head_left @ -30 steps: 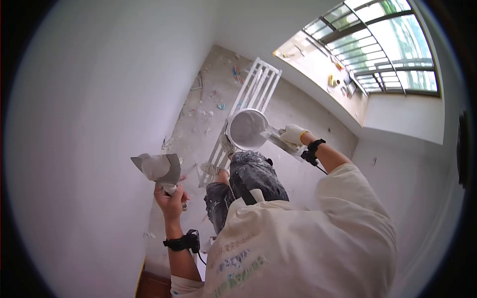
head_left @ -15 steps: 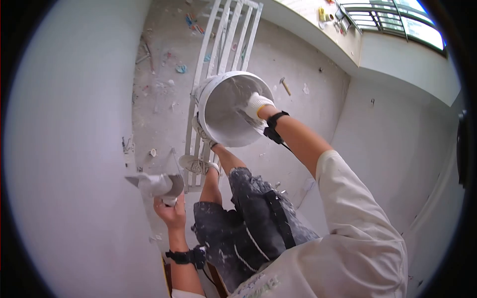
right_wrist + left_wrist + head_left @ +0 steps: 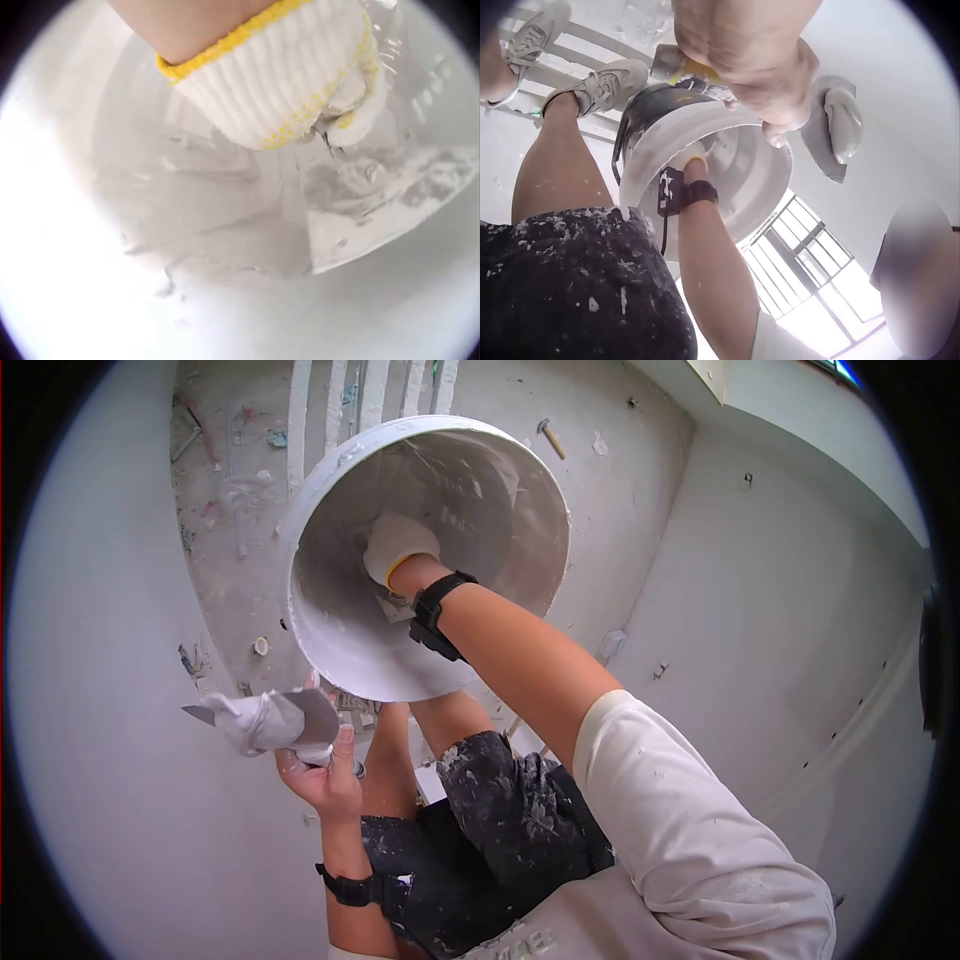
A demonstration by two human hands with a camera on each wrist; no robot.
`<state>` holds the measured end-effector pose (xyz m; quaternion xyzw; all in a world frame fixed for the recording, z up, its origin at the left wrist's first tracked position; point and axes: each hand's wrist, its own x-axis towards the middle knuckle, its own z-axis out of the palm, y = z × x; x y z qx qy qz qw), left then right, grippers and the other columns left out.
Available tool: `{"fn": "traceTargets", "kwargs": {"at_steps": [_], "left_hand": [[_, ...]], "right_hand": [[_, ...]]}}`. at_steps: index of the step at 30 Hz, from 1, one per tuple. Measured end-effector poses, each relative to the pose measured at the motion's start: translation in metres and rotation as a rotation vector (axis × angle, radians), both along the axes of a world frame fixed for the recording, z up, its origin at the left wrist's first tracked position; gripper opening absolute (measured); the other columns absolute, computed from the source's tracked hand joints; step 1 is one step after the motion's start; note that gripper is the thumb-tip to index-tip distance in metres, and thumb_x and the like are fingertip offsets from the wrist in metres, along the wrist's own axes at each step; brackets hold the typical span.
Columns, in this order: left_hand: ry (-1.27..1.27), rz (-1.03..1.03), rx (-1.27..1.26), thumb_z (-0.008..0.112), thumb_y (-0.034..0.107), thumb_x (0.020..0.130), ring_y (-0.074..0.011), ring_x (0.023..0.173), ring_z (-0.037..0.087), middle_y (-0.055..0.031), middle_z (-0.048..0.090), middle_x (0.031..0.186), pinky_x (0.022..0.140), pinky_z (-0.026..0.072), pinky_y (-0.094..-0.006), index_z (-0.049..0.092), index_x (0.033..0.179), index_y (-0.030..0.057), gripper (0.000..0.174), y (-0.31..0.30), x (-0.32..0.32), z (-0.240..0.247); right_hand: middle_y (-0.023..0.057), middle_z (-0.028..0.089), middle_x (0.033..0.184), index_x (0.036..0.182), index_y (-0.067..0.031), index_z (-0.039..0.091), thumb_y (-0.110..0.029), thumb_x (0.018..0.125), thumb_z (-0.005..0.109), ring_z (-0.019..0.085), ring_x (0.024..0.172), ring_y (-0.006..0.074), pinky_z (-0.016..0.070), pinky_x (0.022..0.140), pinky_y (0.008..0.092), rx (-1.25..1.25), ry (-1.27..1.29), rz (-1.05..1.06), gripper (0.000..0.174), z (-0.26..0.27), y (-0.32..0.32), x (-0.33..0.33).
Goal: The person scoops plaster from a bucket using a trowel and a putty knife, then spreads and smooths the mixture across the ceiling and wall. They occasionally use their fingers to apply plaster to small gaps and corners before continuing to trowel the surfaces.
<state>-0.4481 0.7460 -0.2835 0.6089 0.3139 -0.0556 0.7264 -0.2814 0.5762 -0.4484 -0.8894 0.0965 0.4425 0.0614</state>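
Observation:
My bare left hand (image 3: 330,780) grips the handle of a putty knife (image 3: 321,716), held up at the left. A thick lump of white putty (image 3: 262,724) sits on its blade, also visible as putty (image 3: 844,126) in the left wrist view. In a white knitted glove, my right hand (image 3: 400,548) reaches deep into a large white bucket (image 3: 530,560). The right wrist view shows this gloved hand (image 3: 277,82) curled round the handle of a trowel (image 3: 375,214). Its putty-smeared metal blade is low inside the bucket, near the pale putty (image 3: 217,217).
Beneath the bucket runs a white slatted bench (image 3: 372,395), with my shoes (image 3: 600,90) on its slats in the left wrist view. A hammer (image 3: 551,440) lies on the debris-strewn floor (image 3: 235,540). A wall (image 3: 110,690) rises close on my left; a barred window (image 3: 802,251) is behind the bucket.
My right hand with the trowel has gone from outside the bucket down into it. The view has tilted down and come nearer the bucket. The left hand still holds the loaded putty knife.

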Motion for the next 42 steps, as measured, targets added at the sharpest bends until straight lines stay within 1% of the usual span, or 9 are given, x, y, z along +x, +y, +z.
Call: {"fn": "traceTargets", "kwargs": {"at_steps": [4, 7, 10, 14, 16, 26, 28, 37, 42], "left_hand": [[-0.008, 0.004, 0.005, 0.072, 0.002, 0.086, -0.0287, 0.122, 0.059, -0.0281, 0.055, 0.137, 0.104, 0.0482, -0.0407, 0.047, 0.130, -0.0109, 0.052, -0.001, 0.001, -0.002], [0.000, -0.031, 0.006, 0.072, 0.001, 0.085, -0.0292, 0.119, 0.061, -0.0273, 0.056, 0.136, 0.101, 0.0493, -0.0373, 0.050, 0.129, -0.0126, 0.051, -0.002, 0.003, -0.003], [0.006, -0.128, -0.007, 0.073, 0.001, 0.084, -0.0268, 0.114, 0.063, -0.0257, 0.057, 0.137, 0.097, 0.0495, -0.0336, 0.051, 0.131, -0.0145, 0.054, -0.005, -0.005, 0.000], [-0.006, -0.202, 0.032, 0.075, 0.004, 0.083, -0.0219, 0.107, 0.065, -0.0231, 0.060, 0.136, 0.094, 0.0481, -0.0298, 0.053, 0.132, -0.0133, 0.056, -0.009, -0.008, -0.003], [0.001, -0.197, 0.013, 0.076, 0.006, 0.083, -0.0202, 0.106, 0.065, -0.0220, 0.061, 0.136, 0.095, 0.0477, -0.0294, 0.054, 0.132, -0.0120, 0.057, -0.006, -0.010, -0.005], [0.013, -0.341, -0.025, 0.077, 0.006, 0.084, -0.0196, 0.112, 0.062, -0.0153, 0.063, 0.128, 0.097, 0.0473, -0.0313, 0.055, 0.130, -0.0093, 0.054, 0.003, -0.017, -0.015], [-0.020, -0.385, 0.004, 0.076, 0.006, 0.084, -0.0203, 0.112, 0.062, -0.0158, 0.063, 0.128, 0.097, 0.0474, -0.0314, 0.055, 0.130, -0.0094, 0.054, 0.002, -0.017, -0.019], [-0.130, -0.486, 0.137, 0.075, 0.008, 0.085, -0.0249, 0.124, 0.058, -0.0184, 0.058, 0.139, 0.105, 0.0437, -0.0364, 0.052, 0.136, -0.0083, 0.058, 0.017, -0.023, -0.026], [0.016, -0.368, 0.083, 0.078, 0.008, 0.082, -0.0213, 0.109, 0.063, -0.0160, 0.065, 0.120, 0.094, 0.0469, -0.0334, 0.059, 0.123, -0.0067, 0.047, 0.038, -0.003, 0.002]], "right_hand": [[0.0174, 0.070, 0.115, 0.110, -0.0072, 0.074, -0.020, 0.088, 0.057, 0.066, 0.109, 0.0367, 0.0513, 0.092, 0.0402, 0.229, 0.045, 0.813, 0.031, -0.059, -0.050, -0.006], [0.0165, 0.070, 0.115, 0.110, -0.0089, 0.073, -0.021, 0.087, 0.058, 0.065, 0.111, 0.0339, 0.0491, 0.094, 0.0399, 0.142, 0.129, 0.144, 0.031, -0.059, -0.042, 0.002], [0.0164, 0.070, 0.109, 0.106, -0.0085, 0.072, -0.018, 0.083, 0.061, 0.066, 0.106, 0.0332, 0.0495, 0.091, 0.0389, 0.145, 0.492, 0.812, 0.028, -0.041, -0.056, 0.026], [0.0142, 0.071, 0.098, 0.099, -0.0070, 0.071, -0.014, 0.077, 0.063, 0.067, 0.095, 0.0342, 0.0518, 0.082, 0.0389, 0.279, 0.297, 0.208, 0.024, -0.055, -0.079, 0.028], [0.0125, 0.071, 0.091, 0.093, -0.0071, 0.070, -0.015, 0.074, 0.065, 0.066, 0.088, 0.0359, 0.0522, 0.074, 0.0396, 0.415, 0.240, 0.759, 0.022, -0.064, -0.083, 0.036], [0.0155, 0.070, 0.088, 0.090, -0.0069, 0.068, -0.014, 0.072, 0.062, 0.065, 0.085, 0.0372, 0.0510, 0.071, 0.0410, 0.654, 0.447, 0.559, 0.021, -0.111, -0.096, 0.026], [0.0096, 0.072, 0.092, 0.096, -0.0077, 0.072, -0.022, 0.087, 0.060, 0.068, 0.086, 0.0246, 0.0521, 0.072, 0.0382, 0.568, 0.400, 1.169, 0.020, -0.068, -0.075, 0.047], [0.0007, 0.063, 0.075, 0.085, -0.0123, 0.070, -0.031, 0.087, 0.064, 0.049, 0.054, 0.0148, 0.0375, 0.050, 0.0289, 0.364, 0.781, 0.168, 0.020, -0.054, -0.076, 0.064], [0.0032, 0.068, 0.084, 0.097, -0.0112, 0.073, -0.030, 0.092, 0.065, 0.060, 0.072, 0.0129, 0.0472, 0.065, 0.0337, 0.937, 0.808, 0.389, 0.021, 0.066, -0.085, 0.074]]}}
